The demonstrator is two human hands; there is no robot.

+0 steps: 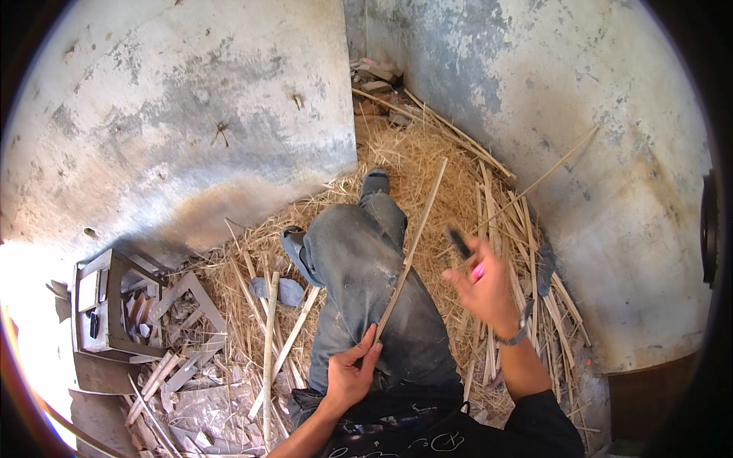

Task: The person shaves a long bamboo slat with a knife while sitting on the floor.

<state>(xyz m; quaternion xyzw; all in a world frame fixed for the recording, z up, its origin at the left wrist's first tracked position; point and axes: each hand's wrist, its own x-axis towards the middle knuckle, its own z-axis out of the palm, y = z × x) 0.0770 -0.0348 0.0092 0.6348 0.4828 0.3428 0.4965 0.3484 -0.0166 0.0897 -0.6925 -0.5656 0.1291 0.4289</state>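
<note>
My left hand (356, 370) pinches the lower end of a long, narrow bamboo strip (413, 246) between thumb and fingers. The strip slants up and away over my grey trousers (366, 259). To the right of it, my right hand (486, 286) is raised, smeared by motion and apart from the strip. A short dark tool (459, 243) sticks out past its fingers, with a patch of pink showing in the grip. Blur hides what kind of tool it is. A watch or band (519, 333) circles my right wrist.
Bamboo strips (527, 252) lie piled to my right along a peeling wall (595, 191). Straw-like shavings (405, 141) cover the floor ahead. On the left stand a dark wooden frame (114, 305) and broken wood pieces; a grey stone (286, 291) lies near my leg.
</note>
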